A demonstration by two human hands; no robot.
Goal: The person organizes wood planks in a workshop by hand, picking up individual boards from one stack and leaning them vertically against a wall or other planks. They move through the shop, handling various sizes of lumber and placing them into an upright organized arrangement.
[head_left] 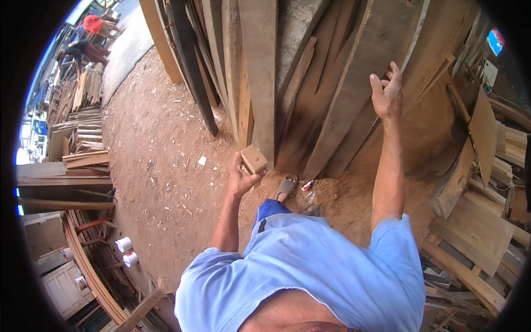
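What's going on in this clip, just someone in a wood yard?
A person in a light blue shirt stands on sawdust-covered ground before planks leaning upright. The left hand holds a small wooden block at about waist height. The right hand is raised with fingers spread against one slanted plank. Two white cups sit at left.

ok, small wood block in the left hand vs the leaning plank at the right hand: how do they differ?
The small square wooden block is short and chunky; the long grey-brown plank is long and flat. The left hand holds the block off the ground; the plank leans in the stack, the right hand open at it. Both are bare wood.
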